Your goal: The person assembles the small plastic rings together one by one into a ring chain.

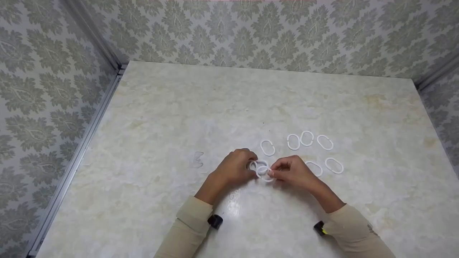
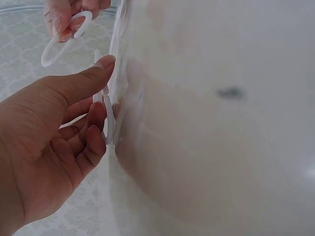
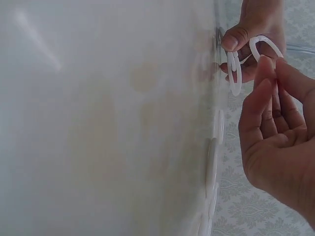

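In the head view my left hand [image 1: 233, 167] and right hand [image 1: 297, 174] meet over the table, with white oval rings between them, the split kind used on shower curtains. The left fingers and thumb hold linked or overlapping rings [image 1: 263, 162], seen edge-on low by the tabletop in the left wrist view. Thumb and forefinger of the right hand pinch one ring [image 3: 268, 39], raised off the table and tilted. It overlaps the left hand's rings in the head view. Part of the left-held rings is hidden behind the fingers.
Several loose white rings lie on the pale marbled table [image 1: 172, 107], including one ring [image 1: 262, 147] beyond the hands and another ring [image 1: 326, 165] to the right. Left of the hands is a thin clear piece [image 1: 198, 160] with a jagged edge. Patterned walls [image 1: 222, 32] border the table.
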The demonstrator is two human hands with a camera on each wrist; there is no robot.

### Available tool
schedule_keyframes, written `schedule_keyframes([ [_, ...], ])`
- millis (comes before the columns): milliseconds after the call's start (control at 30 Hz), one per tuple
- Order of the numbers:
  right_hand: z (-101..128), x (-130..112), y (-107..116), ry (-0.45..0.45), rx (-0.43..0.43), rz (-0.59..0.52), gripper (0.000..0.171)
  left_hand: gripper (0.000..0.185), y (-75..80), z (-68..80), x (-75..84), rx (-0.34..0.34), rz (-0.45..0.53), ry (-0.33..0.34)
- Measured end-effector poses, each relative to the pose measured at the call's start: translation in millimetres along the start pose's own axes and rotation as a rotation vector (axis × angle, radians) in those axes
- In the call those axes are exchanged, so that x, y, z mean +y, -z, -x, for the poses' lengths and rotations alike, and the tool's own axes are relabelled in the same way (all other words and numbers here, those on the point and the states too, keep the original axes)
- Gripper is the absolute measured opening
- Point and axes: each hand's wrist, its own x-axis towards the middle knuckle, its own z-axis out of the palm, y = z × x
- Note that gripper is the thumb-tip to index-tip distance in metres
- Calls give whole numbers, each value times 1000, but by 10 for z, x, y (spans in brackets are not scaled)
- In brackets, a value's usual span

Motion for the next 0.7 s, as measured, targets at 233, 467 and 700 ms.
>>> schedule_keyframes([
  [233, 6, 2, 16, -32, 6, -41, 28, 35, 1, -11, 6, -26, 10, 28],
  [467, 9, -12, -14, -41, 19, -59, 28, 34, 8, -15, 3, -28, 10, 16],
  [700, 5, -21, -62, -55, 30, -73, 24, 42, 9, 3, 5, -28, 22, 39],
])
